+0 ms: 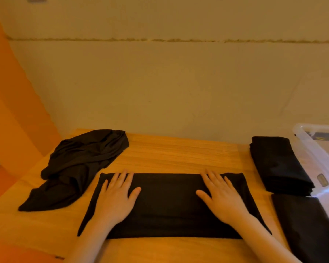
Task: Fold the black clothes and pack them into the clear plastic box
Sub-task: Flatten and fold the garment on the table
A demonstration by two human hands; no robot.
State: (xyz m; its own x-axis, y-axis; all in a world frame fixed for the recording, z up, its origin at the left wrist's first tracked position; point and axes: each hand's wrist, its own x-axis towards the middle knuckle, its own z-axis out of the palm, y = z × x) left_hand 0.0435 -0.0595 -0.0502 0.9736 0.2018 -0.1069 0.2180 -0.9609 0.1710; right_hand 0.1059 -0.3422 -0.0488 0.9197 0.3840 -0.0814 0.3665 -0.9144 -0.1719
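- We see the left hand and the right hand flat, fingers straight and spread, pressing on a folded black cloth in the middle of the wooden counter.
- An unfolded black heap lies at the left.
- A folded stack is at the right, touching the clear box.
- Another black piece lies in front of the stack.
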